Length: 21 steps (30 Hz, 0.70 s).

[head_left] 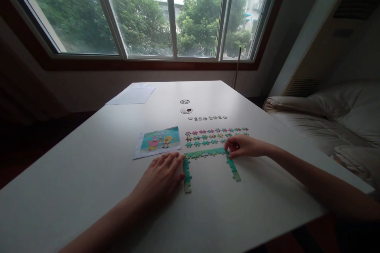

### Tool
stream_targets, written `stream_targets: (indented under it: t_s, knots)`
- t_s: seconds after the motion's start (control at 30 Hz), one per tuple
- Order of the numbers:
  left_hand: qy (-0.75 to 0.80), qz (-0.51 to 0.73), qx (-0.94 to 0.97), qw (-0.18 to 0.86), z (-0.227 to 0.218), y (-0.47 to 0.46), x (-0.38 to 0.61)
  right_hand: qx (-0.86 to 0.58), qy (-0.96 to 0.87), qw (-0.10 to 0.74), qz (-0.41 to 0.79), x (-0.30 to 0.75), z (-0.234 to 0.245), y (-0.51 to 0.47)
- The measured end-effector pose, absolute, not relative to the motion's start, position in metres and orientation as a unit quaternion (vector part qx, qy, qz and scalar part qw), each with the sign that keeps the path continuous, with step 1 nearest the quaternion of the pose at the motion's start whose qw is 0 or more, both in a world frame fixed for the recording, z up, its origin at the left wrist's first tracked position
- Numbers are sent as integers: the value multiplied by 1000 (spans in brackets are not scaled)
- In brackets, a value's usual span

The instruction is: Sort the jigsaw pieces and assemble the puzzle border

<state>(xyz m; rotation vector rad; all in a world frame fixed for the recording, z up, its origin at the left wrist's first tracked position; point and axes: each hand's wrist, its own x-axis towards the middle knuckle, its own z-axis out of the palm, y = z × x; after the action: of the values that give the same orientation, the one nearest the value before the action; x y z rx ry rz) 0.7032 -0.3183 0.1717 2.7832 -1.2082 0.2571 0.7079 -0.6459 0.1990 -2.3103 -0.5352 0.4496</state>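
Observation:
A partly joined jigsaw puzzle border [208, 152] lies on the white table, with a top strip and two side strips in green and teal. My left hand [164, 172] rests flat, fingers outstretched, with its fingertips touching the upper left corner. At the upper right corner, my right hand [240, 146] has its fingers curled in a pinch on a puzzle piece, mostly hidden by the fingertips. Just beyond the border are several rows of loose puzzle pieces [204, 137]. A printed reference picture [160, 140] with a pink and a yellow cartoon figure lies beyond my left hand.
Farther back on the white table [89, 146] is another row of pale pieces [208, 118], with two round metal-looking discs [186, 110] behind it. White paper sheets [130, 95] lie at the far left corner. A cushioned sofa [320, 118] stands to the right.

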Motion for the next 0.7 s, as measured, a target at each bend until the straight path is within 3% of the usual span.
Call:
stream_targets:
  t_s: [0.13, 0.4, 0.7]
  knots:
    - [-392, 80, 915, 60, 171, -321, 703, -897, -218, 345, 172, 708, 200, -647]
    - [-387, 75, 915, 79, 172, -320, 703, -935, -177, 306, 35, 709, 197, -642]
    - [-384, 65, 918, 72, 172, -320, 704, -940, -165, 298, 24, 709, 188, -637]
